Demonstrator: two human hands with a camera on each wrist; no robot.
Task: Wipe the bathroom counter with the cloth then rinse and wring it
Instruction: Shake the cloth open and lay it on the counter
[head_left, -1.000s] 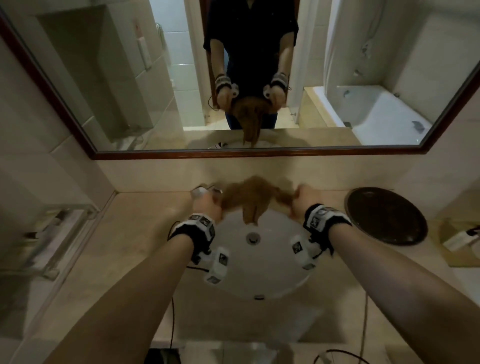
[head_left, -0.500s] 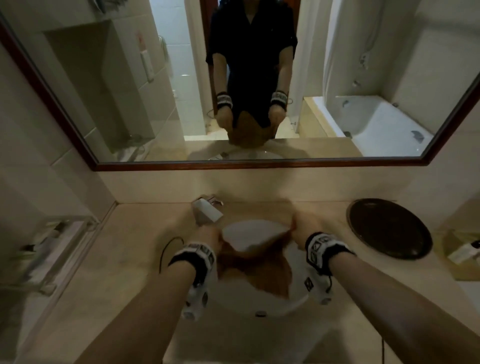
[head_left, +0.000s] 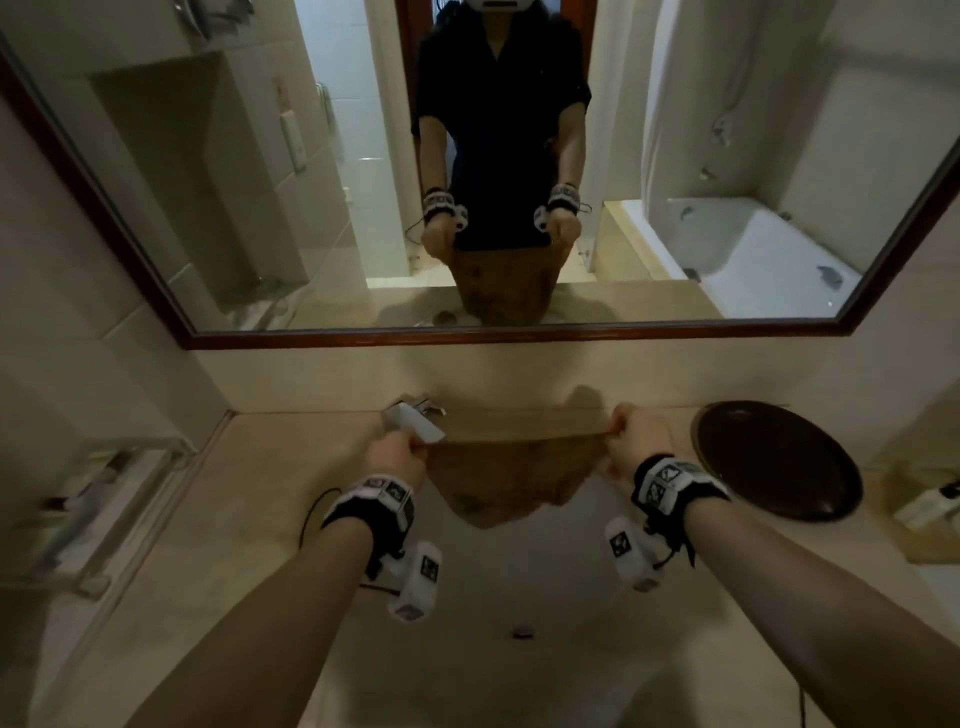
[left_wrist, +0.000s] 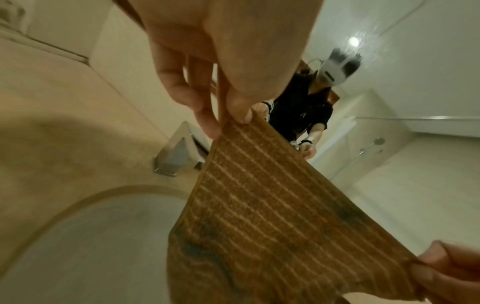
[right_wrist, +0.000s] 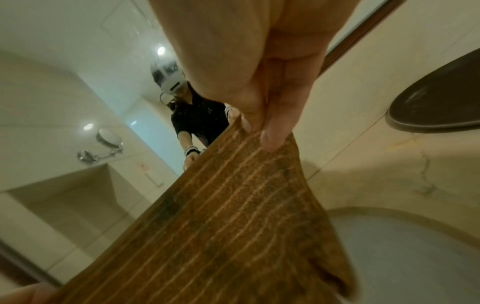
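A brown ribbed cloth hangs spread out above the white sink basin. My left hand pinches its left top corner and my right hand pinches the right top corner, so the top edge is stretched taut. In the left wrist view the thumb and fingers pinch the cloth at its corner. The right wrist view shows the same kind of pinch on the cloth. The chrome tap stands just behind my left hand.
The beige counter runs around the sink. A dark round tray lies on the counter at the right, with a small bottle beyond it. A glass shelf hangs on the left wall. A wide mirror covers the back wall.
The cloth was bunched between my hands a second ago. My hands have moved apart and it now hangs spread flat and taut between them over the basin.
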